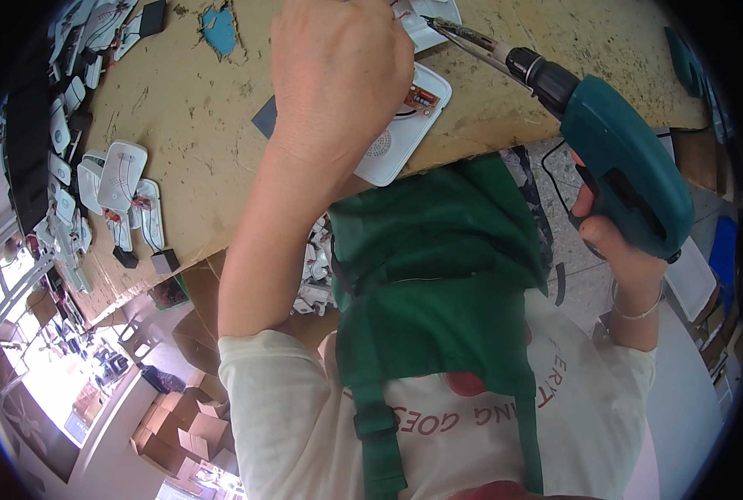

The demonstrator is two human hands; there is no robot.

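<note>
White casings (124,177) with black blocks (165,262) on tabletop (196,108), well left of left hand (338,79). Left hand curled, fingertips hidden, can't tell if holding. Open casing (401,150) with circuit board (421,98) partly under it; upper casing (421,37) beside its knuckles. Teal soldering gun (626,154) gripped in right hand (622,246), tip at upper casing, contact unclear.

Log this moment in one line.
Right hand: gripping teal soldering gun; Left hand: partly covering white casing, fingertips hidden; Gun tip: over upper casing, contact unclear

Right hand (621,248) holding soldering gun (626,150), left hand (342,75) near white casing (398,143)
</note>
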